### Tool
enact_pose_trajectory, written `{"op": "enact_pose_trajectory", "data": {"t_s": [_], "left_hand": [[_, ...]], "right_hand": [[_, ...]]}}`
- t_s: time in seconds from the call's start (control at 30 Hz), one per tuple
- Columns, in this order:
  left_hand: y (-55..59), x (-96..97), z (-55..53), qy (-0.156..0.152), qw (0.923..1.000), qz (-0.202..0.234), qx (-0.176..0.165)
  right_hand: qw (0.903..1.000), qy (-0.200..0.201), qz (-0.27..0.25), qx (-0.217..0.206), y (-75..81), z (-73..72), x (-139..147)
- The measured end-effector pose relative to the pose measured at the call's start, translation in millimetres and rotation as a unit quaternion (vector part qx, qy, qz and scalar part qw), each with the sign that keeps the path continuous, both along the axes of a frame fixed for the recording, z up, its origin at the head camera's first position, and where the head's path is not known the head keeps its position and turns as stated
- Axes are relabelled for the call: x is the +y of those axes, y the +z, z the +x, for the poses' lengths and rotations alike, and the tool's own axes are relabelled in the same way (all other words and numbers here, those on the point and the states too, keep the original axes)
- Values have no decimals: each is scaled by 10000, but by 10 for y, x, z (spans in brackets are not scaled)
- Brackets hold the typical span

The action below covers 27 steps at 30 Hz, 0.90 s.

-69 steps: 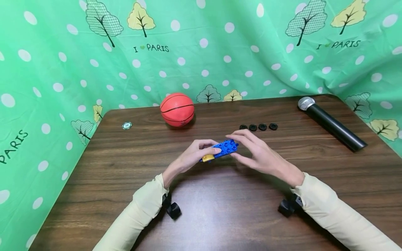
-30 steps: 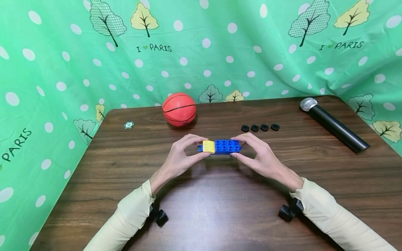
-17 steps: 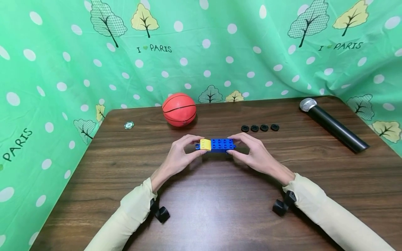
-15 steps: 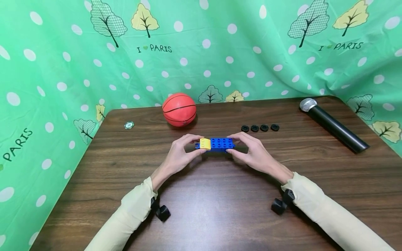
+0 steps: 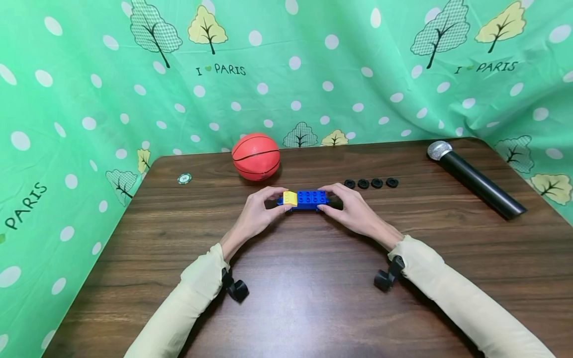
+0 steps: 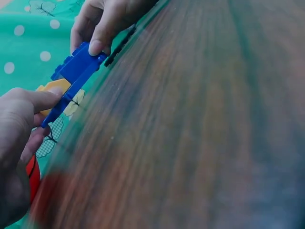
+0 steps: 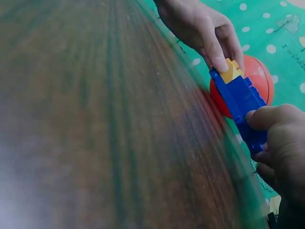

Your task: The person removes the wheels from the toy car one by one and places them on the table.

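Both hands pinch a toy made of building blocks (image 5: pixel 311 199) at the middle of the table, one hand at each end. It has a long blue base, blue studded blocks and a sloped yellow block (image 5: pixel 290 198), with a small blue hook at its left tip. My left hand (image 5: pixel 257 214) holds the yellow end between thumb and fingers. On the blue end, the thumb and fingers of my right hand (image 5: pixel 353 211) grip the sides, as the right wrist view shows with the thumb on the blue block (image 7: pixel 243 99). Whether the toy touches the table, I cannot tell.
Several small black wheels (image 5: pixel 376 183) lie in a row just beyond my right hand. A red toy basketball (image 5: pixel 256 157) rests at the back. A poker chip (image 5: pixel 184 178) lies at the far left, a black microphone (image 5: pixel 479 181) at the right. Behind hangs a green curtain (image 5: pixel 313 74).
From a tilted hold in the left hand with the right hand's fingers spread beside it, the toy has come level between both hands. Recently they have carried it away from me and slightly left.
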State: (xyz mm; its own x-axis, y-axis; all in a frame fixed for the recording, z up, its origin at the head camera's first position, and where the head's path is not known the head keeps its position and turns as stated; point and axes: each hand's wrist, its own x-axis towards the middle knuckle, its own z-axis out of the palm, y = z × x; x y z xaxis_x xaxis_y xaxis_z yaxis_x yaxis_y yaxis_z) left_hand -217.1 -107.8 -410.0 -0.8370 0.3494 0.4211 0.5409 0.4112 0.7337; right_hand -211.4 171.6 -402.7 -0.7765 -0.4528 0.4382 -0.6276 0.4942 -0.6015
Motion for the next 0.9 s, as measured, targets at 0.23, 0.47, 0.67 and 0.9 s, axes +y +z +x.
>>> {"op": "enact_pose_trajectory", "data": {"t_s": [0.23, 0.47, 0.67, 0.9], "left_hand": [[-14, 29, -61, 129, 9993, -255, -260], [-39, 35, -104, 162, 9984, -432, -322], [-51, 40, -131, 202, 9976, -587, -310], [-41, 45, -135, 226, 9965, -704, -401]], "right_hand": [[9990, -197, 270, -307, 4, -60, -27], [9984, -214, 378, -362, -13, -107, -43], [9983, -200, 405, -366, -19, -136, -45], [9977, -247, 517, -361, -13, -144, -39]]}}
